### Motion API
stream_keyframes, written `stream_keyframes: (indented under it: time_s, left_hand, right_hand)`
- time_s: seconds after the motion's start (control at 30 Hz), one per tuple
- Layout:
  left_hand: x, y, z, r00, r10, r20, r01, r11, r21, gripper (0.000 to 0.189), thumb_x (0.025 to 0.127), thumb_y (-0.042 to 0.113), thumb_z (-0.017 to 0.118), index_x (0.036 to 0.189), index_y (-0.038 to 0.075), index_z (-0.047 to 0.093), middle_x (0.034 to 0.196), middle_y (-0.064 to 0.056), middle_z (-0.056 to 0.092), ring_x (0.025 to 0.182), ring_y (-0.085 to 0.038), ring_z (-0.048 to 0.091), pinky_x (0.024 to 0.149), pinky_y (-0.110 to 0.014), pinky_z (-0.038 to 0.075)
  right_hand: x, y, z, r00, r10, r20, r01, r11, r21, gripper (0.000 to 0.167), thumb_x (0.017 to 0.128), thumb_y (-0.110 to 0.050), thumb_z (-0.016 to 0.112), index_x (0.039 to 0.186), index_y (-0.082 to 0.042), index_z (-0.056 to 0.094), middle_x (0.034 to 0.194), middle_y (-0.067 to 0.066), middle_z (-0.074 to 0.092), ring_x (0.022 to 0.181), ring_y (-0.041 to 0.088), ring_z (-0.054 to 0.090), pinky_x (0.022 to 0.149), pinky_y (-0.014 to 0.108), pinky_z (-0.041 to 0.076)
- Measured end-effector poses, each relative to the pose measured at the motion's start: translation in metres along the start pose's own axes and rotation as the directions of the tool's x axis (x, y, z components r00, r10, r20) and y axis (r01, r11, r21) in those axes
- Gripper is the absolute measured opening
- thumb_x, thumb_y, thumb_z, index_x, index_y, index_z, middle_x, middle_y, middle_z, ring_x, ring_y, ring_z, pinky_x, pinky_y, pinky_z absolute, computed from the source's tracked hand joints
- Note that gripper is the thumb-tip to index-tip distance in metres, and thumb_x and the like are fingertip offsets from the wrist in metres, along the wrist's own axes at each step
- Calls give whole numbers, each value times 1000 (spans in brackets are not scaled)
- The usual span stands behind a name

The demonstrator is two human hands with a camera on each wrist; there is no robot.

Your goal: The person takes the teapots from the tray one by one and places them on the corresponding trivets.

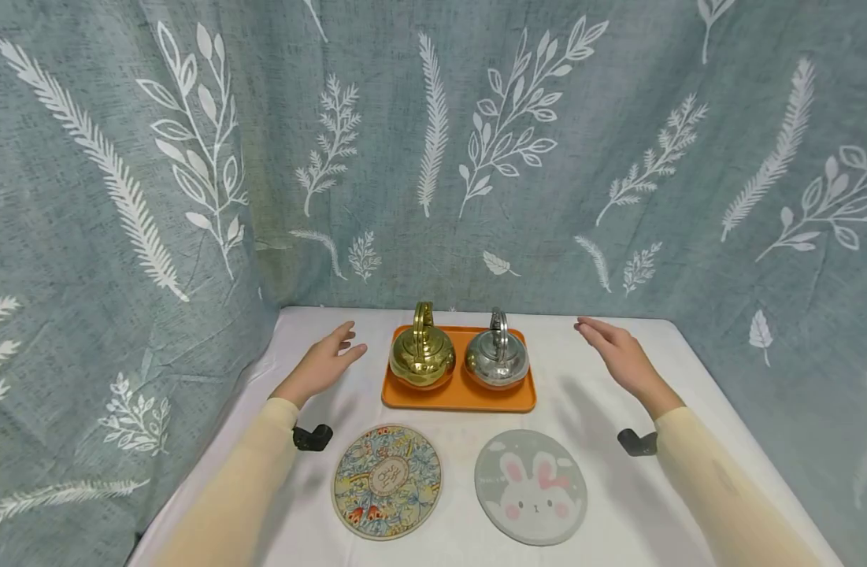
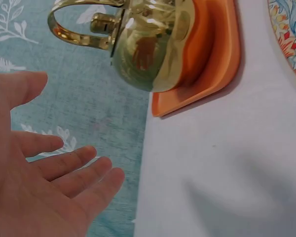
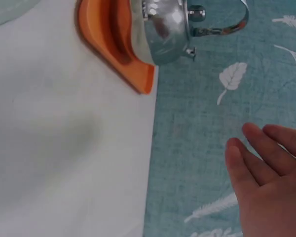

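A gold teapot (image 1: 422, 358) and a silver teapot (image 1: 498, 360) stand side by side on an orange tray (image 1: 460, 400). Both have raised arched handles. My left hand (image 1: 325, 364) is held in the air to the left of the tray, its fingers spread and relaxed, touching nothing. On the other side, my right hand (image 1: 620, 358) hovers farther from the tray, fingers extended and holding nothing. The left wrist view shows the gold teapot (image 2: 153, 44) beyond the left fingertips. In the right wrist view the silver teapot (image 3: 165, 29) lies well apart from the right fingers.
Two round mats lie in front of the tray: a floral one (image 1: 387, 504) at left and a grey rabbit one (image 1: 532, 524) at right. A white cloth covers the table (image 1: 461, 457). Leaf-patterned blue-green curtains (image 1: 419, 260) stand behind it and at both sides.
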State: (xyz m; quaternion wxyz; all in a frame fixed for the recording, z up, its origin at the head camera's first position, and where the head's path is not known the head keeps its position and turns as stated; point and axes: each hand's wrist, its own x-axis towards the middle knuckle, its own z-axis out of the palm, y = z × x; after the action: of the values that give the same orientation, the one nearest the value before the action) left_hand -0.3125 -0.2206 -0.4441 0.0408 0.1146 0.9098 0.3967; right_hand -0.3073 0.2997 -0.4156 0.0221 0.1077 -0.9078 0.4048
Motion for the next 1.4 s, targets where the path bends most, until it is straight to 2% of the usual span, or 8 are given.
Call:
stream_keyframes:
  time_s: [0.13, 0.33, 0.57, 0.83, 1.17, 1.4]
  left_hand:
    - [3, -5, 8, 1000, -16, 8, 16, 1000, -24, 83, 115, 43, 54, 170, -8, 18, 166, -35, 36, 151, -52, 39, 119, -66, 38]
    - [7, -12, 19, 999, -45, 27, 47, 995, -90, 82, 115, 42, 55, 169, -8, 21, 164, -34, 39, 150, -52, 41, 118, -65, 40]
    - [11, -16, 31, 997, -54, 45, 61, 987, -148, 76, 116, 36, 54, 168, -10, 22, 163, -35, 40, 151, -53, 38, 121, -65, 36]
    - [16, -20, 41, 997, -59, 47, 69, 965, -254, 73, 116, 30, 53, 166, -14, 22, 160, -38, 42, 139, -51, 54, 112, -55, 51]
    - [19, -21, 49, 995, -86, 49, 96, 958, -270, 71, 116, 30, 53, 166, -13, 25, 160, -38, 42, 138, -49, 56, 111, -53, 52]
    - [23, -22, 58, 993, -99, 71, 117, 937, -328, 70, 117, 25, 53, 164, -17, 24, 158, -40, 41, 136, -51, 57, 106, -51, 56]
  right_hand:
    - [5, 0, 4, 1000, -16, 7, 15, 992, 129, 63, 119, -38, 45, 162, 9, 43, 156, 29, 54, 143, 46, 53, 120, 57, 42]
    - [10, -1, 8, 1000, -26, 15, 21, 974, 228, 62, 120, -34, 43, 160, 13, 42, 153, 32, 55, 141, 46, 55, 119, 50, 43]
    - [17, 3, 13, 999, 10, 45, -25, 941, 338, 64, 120, -36, 43, 160, 14, 40, 154, 33, 53, 143, 45, 54, 119, 49, 43]
    - [24, 3, 20, 999, 15, 42, -29, 936, 351, 65, 119, -36, 46, 159, 14, 42, 151, 33, 56, 139, 44, 57, 116, 42, 47]
    - [35, 2, 30, 999, 11, 50, -31, 911, 410, 63, 119, -35, 47, 157, 15, 44, 150, 33, 57, 138, 45, 58, 115, 42, 48]
    - [41, -1, 37, 997, 31, 66, -55, 912, 406, 65, 119, -37, 48, 158, 14, 43, 150, 32, 58, 136, 44, 61, 115, 42, 49]
